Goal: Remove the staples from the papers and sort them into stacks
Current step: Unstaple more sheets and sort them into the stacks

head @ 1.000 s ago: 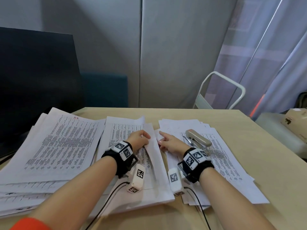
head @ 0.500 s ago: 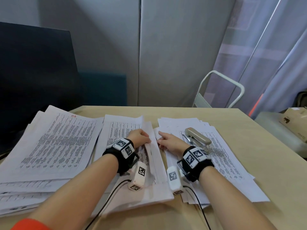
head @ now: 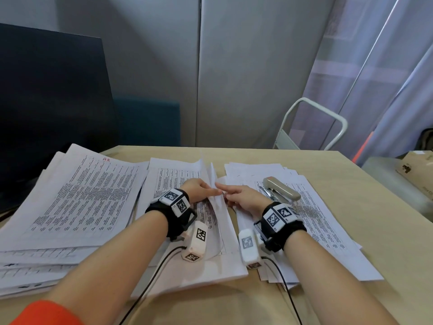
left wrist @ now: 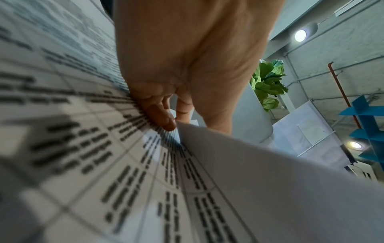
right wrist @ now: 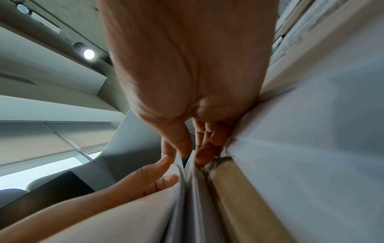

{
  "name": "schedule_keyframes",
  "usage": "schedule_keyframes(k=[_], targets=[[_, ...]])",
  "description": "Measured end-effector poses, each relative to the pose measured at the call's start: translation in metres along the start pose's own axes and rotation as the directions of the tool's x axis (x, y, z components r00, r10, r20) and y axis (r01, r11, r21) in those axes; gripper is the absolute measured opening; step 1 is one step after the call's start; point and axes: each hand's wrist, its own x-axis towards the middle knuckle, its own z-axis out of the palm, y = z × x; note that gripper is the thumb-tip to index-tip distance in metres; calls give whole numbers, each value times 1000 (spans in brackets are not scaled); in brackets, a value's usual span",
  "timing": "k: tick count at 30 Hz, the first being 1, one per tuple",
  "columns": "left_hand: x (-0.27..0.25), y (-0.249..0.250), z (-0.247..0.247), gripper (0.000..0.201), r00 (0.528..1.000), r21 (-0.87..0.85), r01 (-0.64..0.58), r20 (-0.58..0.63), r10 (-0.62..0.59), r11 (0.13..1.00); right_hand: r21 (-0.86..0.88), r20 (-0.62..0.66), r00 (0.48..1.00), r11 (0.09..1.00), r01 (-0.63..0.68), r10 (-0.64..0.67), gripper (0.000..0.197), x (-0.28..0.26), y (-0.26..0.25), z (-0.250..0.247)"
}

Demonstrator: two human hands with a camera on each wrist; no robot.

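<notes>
Pinching one lifted sheet, left hand and right hand meet between three paper stacks; one stapler rests rightmost.

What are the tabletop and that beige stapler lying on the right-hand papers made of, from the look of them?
The pale tan tabletop looks like wood or wood-look laminate: matte, even in colour, with faint grain. The beige stapler seems to have a smooth plastic top shell with a soft sheen, over shiny silver parts that look like metal. Neither can be confirmed by sight alone.
</notes>
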Motion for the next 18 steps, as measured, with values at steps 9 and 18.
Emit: schedule_keyframes(k=[9,18], targets=[[7,2,9,37,998,14,63,6,-63,998,-3,2,1000,1000,15,-15,44,0,0,1],[3,-5,0,26,999,-128,2,52,5,992,18,13,1000,1000,20,-20,53,6,5,-2]])
